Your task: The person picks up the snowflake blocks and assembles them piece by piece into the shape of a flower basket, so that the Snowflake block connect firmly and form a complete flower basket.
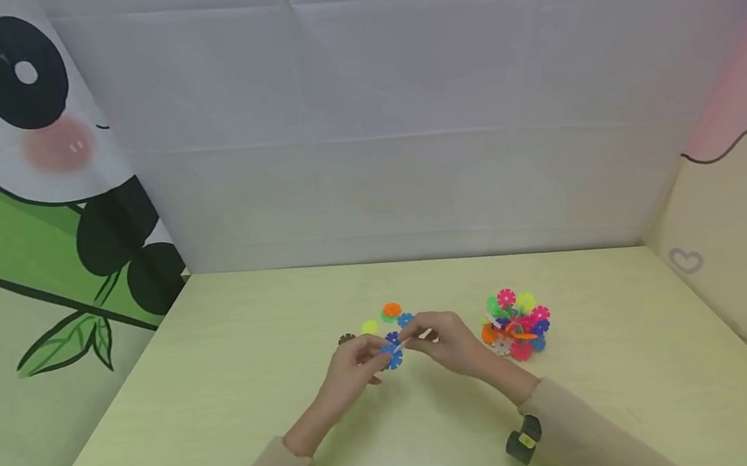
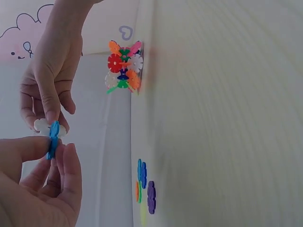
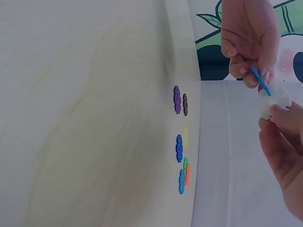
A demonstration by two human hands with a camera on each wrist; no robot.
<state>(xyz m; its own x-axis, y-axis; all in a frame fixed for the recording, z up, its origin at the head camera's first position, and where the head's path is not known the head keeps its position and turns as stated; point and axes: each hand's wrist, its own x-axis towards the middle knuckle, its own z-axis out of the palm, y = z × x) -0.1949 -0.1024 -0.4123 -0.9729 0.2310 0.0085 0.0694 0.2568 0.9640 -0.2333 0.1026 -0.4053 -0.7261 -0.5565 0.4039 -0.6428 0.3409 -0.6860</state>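
Note:
My left hand (image 1: 352, 366) pinches a blue snowflake disc (image 1: 394, 359) between thumb and fingers, just above the tabletop. From the other side, my right hand (image 1: 450, 343) pinches a white snowflake disc (image 3: 280, 95) by its rim. The two discs meet edge to edge, the blue one crosswise to the white one, as the left wrist view shows. How deeply their slots are joined I cannot tell. Behind the hands lie several loose discs, among them an orange disc (image 1: 391, 309), a yellow disc (image 1: 370, 327), a brown disc (image 1: 347, 338) and a purple disc (image 3: 177, 100).
A many-coloured cluster of snowflake discs (image 1: 518, 326) sits on the pale table (image 1: 254, 329), to the right of my right hand. A white cloth wall (image 1: 409, 184) rises at the table's far edge, with printed panels at both sides.

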